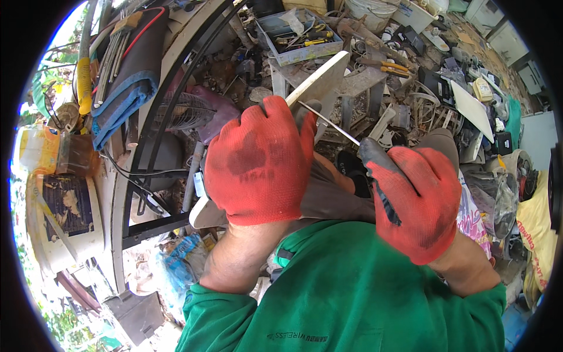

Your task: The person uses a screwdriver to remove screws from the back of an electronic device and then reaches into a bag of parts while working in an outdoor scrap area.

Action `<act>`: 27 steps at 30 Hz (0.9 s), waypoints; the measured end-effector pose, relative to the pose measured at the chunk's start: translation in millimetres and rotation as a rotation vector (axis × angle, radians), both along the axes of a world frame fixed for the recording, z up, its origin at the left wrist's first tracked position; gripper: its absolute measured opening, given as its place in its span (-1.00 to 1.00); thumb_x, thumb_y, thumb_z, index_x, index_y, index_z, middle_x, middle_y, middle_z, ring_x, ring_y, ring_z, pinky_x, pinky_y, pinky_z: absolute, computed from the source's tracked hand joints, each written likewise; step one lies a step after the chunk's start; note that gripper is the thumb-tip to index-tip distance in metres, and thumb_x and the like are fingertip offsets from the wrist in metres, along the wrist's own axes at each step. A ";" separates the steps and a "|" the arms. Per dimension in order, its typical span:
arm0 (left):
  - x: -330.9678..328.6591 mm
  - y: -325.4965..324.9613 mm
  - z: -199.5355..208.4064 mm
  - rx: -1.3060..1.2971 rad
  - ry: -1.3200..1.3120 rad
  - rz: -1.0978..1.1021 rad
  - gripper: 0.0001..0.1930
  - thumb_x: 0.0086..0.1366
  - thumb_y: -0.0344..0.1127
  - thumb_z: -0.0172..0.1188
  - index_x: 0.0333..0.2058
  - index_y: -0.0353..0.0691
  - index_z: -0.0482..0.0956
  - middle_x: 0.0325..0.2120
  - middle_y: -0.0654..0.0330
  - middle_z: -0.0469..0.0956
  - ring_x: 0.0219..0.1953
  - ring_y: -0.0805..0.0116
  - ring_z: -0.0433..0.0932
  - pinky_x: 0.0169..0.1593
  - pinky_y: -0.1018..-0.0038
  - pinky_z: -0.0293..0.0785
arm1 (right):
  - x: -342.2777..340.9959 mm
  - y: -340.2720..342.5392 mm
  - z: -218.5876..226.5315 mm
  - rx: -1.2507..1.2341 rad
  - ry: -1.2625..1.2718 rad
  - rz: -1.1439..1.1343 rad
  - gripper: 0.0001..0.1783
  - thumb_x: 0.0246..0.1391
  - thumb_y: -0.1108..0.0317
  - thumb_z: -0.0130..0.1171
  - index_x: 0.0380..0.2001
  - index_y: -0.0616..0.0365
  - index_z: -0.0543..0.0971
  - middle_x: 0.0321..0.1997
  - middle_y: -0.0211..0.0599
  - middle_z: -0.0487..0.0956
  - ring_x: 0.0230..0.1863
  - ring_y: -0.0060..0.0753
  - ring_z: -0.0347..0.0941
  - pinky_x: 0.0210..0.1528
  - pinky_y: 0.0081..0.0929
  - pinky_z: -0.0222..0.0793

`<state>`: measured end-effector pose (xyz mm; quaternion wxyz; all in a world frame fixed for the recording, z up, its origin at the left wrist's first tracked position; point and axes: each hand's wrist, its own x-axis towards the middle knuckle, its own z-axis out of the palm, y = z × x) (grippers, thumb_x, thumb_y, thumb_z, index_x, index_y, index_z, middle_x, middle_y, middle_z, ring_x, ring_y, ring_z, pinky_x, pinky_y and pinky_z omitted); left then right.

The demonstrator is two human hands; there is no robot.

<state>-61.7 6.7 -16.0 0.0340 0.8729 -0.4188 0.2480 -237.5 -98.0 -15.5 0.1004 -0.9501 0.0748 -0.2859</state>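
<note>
Holding a long pale board (322,76) in the left hand (258,164) and a thin metal rod (328,122) in the right hand (416,199), the person looks part way through the job in the head view. The board looks whole where it shows, so I think the work is not done. I can't pick out any piece that has come off it, and I can't tell how much is left to do. The board slants from near left to far right. Its far end sticks out past the left hand. A pale end also peeks out on the near left side of that hand, and it may be the same board. The left fingers look curled around the board, but their tips are hidden. The left thumb (306,129) is on the right side, close to the rod's far tip. I can't tell if that tip touches the board or sits just beside it. The right fingers are bent in tight around the near end of the rod, so any handle is hidden. Farther off, a blue-gray tray (308,55) has tools in it, and pliers (396,73) with orange handles lie to its right.
</note>
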 end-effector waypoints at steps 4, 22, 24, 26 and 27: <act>9.9 -3.5 -1.0 0.024 0.018 0.020 -0.62 0.18 0.13 0.34 -0.43 -0.03 0.50 -0.56 0.25 0.56 -0.44 0.15 0.61 -0.46 0.23 0.47 | 5.4 -5.3 -2.0 0.162 -0.089 -0.001 -0.52 -0.21 0.52 0.38 -0.08 0.17 0.63 -0.23 -0.22 0.55 -0.39 -0.26 0.49 -0.39 -0.34 0.41; 9.7 -1.5 -0.6 0.014 0.003 0.028 -0.62 0.22 0.14 0.31 -0.42 -0.03 0.49 -0.55 0.26 0.59 -0.41 0.14 0.63 -0.45 0.21 0.48 | -11.1 9.9 -10.5 1.336 -0.053 -0.099 -0.59 0.21 0.30 0.25 0.07 0.25 0.59 -0.49 -0.33 0.52 -0.59 -0.58 0.40 -0.54 -0.49 0.34; 8.4 -1.5 -0.8 0.009 0.005 0.034 -0.62 0.22 0.15 0.31 -0.42 -0.03 0.49 -0.55 0.26 0.59 -0.42 0.14 0.63 -0.45 0.21 0.48 | -8.4 14.1 -14.3 0.696 -0.060 -0.104 -0.58 0.14 0.46 0.28 0.08 0.28 0.57 -0.37 -0.33 0.53 -0.42 -0.52 0.47 -0.40 -0.44 0.43; 8.7 0.6 -1.9 0.017 0.002 0.053 -0.62 0.23 0.15 0.30 -0.42 -0.03 0.49 -0.55 0.26 0.59 -0.42 0.15 0.64 -0.46 0.21 0.48 | -7.9 5.6 7.3 0.295 0.144 -0.103 -0.54 0.11 0.59 0.24 0.12 0.33 0.52 -0.20 -0.30 0.57 -0.24 -0.44 0.53 -0.25 -0.38 0.50; 8.8 0.1 -1.9 0.023 -0.002 0.056 -0.61 0.23 0.16 0.30 -0.42 -0.03 0.49 -0.55 0.26 0.59 -0.42 0.15 0.64 -0.45 0.21 0.48 | -7.8 3.0 12.4 0.144 0.191 -0.109 -0.51 0.10 0.63 0.23 0.14 0.34 0.51 -0.14 -0.29 0.58 -0.19 -0.41 0.55 -0.20 -0.36 0.53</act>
